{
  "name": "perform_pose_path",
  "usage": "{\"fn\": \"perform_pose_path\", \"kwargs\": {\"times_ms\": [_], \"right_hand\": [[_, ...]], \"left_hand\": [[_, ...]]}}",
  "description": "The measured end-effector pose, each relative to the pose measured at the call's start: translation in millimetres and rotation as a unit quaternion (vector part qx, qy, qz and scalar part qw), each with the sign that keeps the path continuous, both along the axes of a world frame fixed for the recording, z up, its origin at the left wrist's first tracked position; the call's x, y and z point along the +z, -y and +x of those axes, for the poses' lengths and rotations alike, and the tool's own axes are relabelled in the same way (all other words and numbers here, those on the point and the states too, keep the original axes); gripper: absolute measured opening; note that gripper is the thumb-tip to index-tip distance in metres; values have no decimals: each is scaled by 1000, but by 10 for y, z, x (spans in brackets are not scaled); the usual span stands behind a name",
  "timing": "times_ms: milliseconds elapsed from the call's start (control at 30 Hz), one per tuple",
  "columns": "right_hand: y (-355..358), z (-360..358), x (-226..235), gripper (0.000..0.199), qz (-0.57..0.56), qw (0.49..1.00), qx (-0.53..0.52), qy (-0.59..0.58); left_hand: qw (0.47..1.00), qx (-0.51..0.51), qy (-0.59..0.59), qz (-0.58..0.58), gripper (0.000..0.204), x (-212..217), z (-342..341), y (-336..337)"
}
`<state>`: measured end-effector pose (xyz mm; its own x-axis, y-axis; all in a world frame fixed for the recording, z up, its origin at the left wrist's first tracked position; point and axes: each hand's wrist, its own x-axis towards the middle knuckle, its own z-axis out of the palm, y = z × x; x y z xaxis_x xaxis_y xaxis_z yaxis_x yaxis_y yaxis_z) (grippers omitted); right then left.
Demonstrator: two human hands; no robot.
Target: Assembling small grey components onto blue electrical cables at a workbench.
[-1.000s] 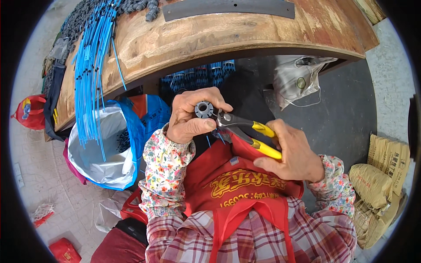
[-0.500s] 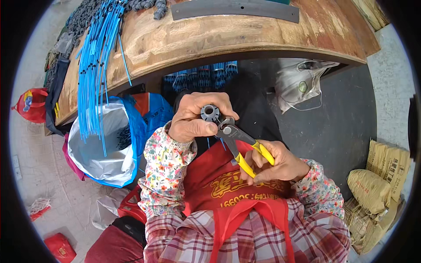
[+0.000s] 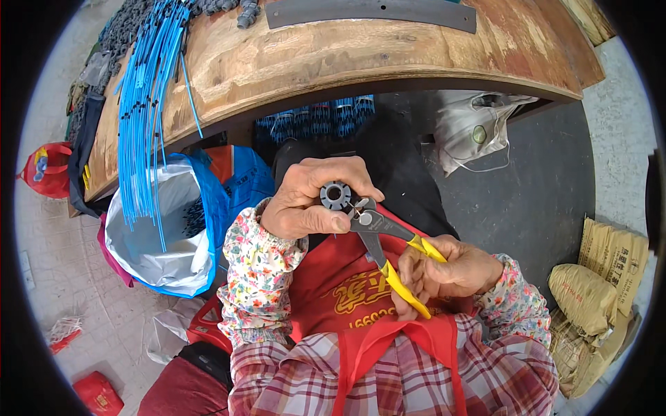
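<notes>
My left hand (image 3: 312, 197) grips a small dark grey ribbed round part (image 3: 336, 195) with a hole in its middle, held above my lap. My right hand (image 3: 447, 270) holds yellow-handled cutting pliers (image 3: 385, 243) by the handles, which are spread apart. The pliers' metal jaws touch the right side of the grey part. Both hands are over a red apron (image 3: 347, 298) and flowered sleeves.
A curved wooden workbench (image 3: 347, 55) lies ahead with a bundle of blue cable ties (image 3: 149, 104) hanging off its left edge and a dark metal strip (image 3: 368, 12). A white and blue bag (image 3: 173, 236) sits at left, tan sacks (image 3: 596, 284) at right, a white bag (image 3: 479, 128) under the bench.
My right hand has dropped lower and closer to my body, swinging the pliers' handles downward and apart. The jaws stay at the grey part in my left hand.
</notes>
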<state>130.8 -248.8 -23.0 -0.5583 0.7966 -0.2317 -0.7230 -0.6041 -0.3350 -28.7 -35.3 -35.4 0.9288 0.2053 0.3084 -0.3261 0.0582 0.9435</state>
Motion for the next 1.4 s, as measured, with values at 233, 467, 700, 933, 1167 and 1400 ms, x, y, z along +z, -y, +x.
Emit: {"fn": "perform_pose_path", "kwargs": {"times_ms": [233,467,700,933,1167,1400], "right_hand": [[69,-28,81,32,-35,998,-8,-55],[41,-64,304,29,-64,998,-12,26],[81,-68,217,27,-45,999,-19,3],[68,-82,239,25,-11,998,-33,49],[120,-154,119,25,-30,995,-91,21],[55,-12,262,21,118,885,-74,445]], "left_hand": [[1000,-4,3,24,45,0,-4,-1],[998,56,-19,-1,57,19,-25,91],[998,50,-23,-15,56,7,-38,98],[998,57,-21,-27,52,-33,13,100],[996,77,-31,-13,45,-58,79,94],[996,84,-16,21,41,-69,86,121]]}}
